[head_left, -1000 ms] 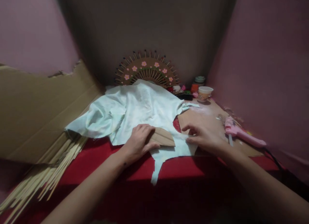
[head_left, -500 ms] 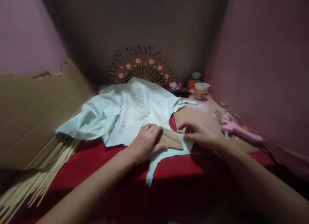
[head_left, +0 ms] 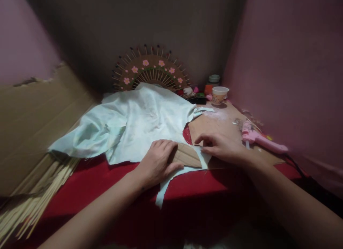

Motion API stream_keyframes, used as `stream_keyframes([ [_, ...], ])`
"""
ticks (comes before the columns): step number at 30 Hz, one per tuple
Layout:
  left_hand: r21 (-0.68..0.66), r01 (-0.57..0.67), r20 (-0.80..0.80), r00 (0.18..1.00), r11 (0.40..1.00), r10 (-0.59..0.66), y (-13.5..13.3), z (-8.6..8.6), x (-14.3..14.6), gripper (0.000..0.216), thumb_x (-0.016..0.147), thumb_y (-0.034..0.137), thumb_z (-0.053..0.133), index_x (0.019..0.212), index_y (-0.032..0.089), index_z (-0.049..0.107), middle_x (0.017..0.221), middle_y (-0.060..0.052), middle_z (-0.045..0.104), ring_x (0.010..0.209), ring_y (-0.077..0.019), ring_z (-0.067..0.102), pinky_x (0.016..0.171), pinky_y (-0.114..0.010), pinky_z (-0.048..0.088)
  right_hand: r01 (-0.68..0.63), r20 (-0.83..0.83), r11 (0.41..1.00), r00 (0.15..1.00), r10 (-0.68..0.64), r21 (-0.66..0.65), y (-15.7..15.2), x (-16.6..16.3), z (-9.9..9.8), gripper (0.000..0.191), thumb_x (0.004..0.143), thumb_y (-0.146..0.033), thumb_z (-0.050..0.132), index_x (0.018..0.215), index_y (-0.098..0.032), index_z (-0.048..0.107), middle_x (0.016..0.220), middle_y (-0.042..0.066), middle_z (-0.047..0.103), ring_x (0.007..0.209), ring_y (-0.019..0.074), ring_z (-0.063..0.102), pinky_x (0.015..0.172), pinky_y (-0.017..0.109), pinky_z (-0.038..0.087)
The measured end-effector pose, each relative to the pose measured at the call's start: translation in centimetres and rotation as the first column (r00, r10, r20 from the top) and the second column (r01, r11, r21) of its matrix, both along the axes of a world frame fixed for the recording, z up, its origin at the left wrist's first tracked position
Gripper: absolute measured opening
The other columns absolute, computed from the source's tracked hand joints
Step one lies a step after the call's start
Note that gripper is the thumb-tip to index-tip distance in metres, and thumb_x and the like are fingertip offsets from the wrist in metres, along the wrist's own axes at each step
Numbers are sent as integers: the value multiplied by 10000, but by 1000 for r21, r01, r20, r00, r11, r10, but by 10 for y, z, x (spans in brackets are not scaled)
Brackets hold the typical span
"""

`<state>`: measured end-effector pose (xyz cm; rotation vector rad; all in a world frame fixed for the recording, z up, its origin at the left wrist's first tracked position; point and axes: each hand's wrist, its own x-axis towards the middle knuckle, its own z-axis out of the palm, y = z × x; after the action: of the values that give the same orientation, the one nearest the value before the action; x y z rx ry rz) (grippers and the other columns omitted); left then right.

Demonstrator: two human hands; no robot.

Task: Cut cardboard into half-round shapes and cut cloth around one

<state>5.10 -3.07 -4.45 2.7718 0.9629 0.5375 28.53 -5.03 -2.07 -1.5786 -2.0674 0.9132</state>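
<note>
A small curved cardboard piece [head_left: 188, 155] lies on the pale blue-green cloth [head_left: 146, 124] near the table's front. My left hand [head_left: 162, 158] is closed over its left end, fingers on top and thumb along the near edge. At the right end, my right hand [head_left: 217, 146] has its thumb and index finger bent together at the cloth's edge, pinching it. The exact grip is partly hidden by the fingers. A narrow tail of cloth hangs toward me over the red table cover [head_left: 198, 186].
Behind the cloth stands a flower-painted fan [head_left: 154, 68]. A paper cup [head_left: 219, 96] and a jar [head_left: 213, 84] are at the back right. A pink glue gun [head_left: 261, 139] rests on the brown board [head_left: 227, 124]. Thin sticks [head_left: 50, 193] lie at left beside a cardboard wall [head_left: 40, 124].
The whole view has shifted slightly, so things sit a little further left. The cardboard piece's right end looks slightly more tilted; both hands keep nearly the same places.
</note>
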Motion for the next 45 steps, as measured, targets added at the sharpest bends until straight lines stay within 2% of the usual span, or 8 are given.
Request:
stream_keyframes([
  [15,-21,-54,40,998,998,55,1,-3,-3,432,784,451,567,1120,200,464,1083,-97,552,997,-251,485,871,-429,421,34,-80,998,996,-38,-50,0,5,-2,277,719,-191,523,978,-179,620,686,-4,547,606,124,491,555,234,364],
  [26,77,-75,-52,996,994,79,0,-2,-3,449,810,477,510,1092,127,497,1049,-135,550,977,-263,476,858,-419,426,40,-65,999,997,-40,10,-3,5,-2,292,725,-144,475,970,-173,630,712,15,589,649,139,522,590,242,381],
  [45,-1,-93,-33,995,996,93,5,-1,-15,475,802,472,536,1158,162,479,1158,-116,534,1069,-255,468,920,-414,414,32,-23,999,999,-31,39,-4,4,-1,275,743,-132,461,951,-168,637,724,12,589,655,131,525,598,232,385],
])
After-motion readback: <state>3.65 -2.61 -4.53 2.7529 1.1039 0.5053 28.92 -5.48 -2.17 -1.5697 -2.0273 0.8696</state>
